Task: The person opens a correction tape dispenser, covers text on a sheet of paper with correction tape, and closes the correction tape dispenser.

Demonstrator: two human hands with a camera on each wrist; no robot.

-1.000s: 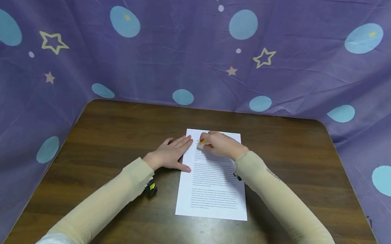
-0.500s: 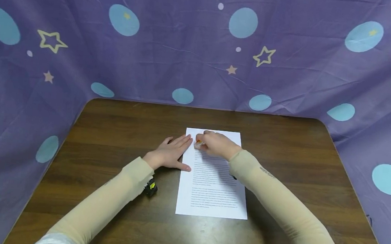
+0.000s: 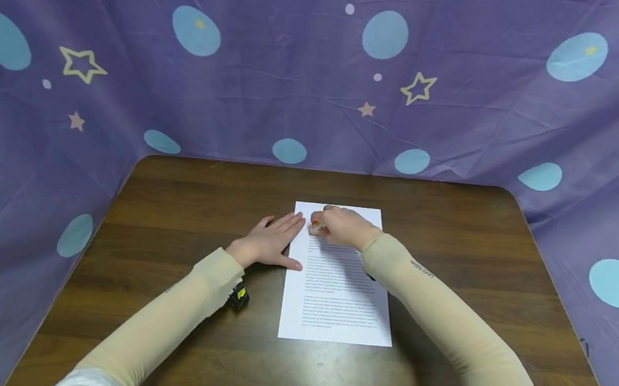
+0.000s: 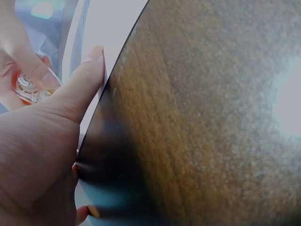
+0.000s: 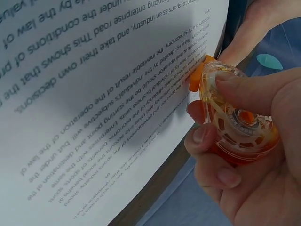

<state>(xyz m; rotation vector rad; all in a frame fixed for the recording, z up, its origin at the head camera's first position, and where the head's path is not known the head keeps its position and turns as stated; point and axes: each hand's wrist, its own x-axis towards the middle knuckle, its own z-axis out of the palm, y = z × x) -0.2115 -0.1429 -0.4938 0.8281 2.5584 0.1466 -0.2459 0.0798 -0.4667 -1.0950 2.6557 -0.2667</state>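
A printed sheet of paper [image 3: 292, 309] lies on the brown table. My left hand [image 3: 269, 242] rests flat with spread fingers across the sheet's left edge. Near the top of the text, my right hand [image 3: 344, 226] grips a correction tape [image 5: 242, 125] with a clear case, white wheels and an orange tip. In the right wrist view the thumb presses on one side of the case and the curled fingers hold it from below. Its orange tip is at the page; whether it touches is hard to tell. The left wrist view shows the left thumb [image 4: 82, 84] on the paper's margin.
The wooden table [image 3: 197, 194] extends around the sheet on all sides. A purple curtain [image 3: 255, 57] with stars and blue ovals hangs behind and beside it. A small black device [image 3: 239, 297] is strapped to the left wrist.
My right hand has shifted slightly left with the correction tape, towards the start of the text lines, and then stayed nearly still. The left hand and the sheet have not moved.
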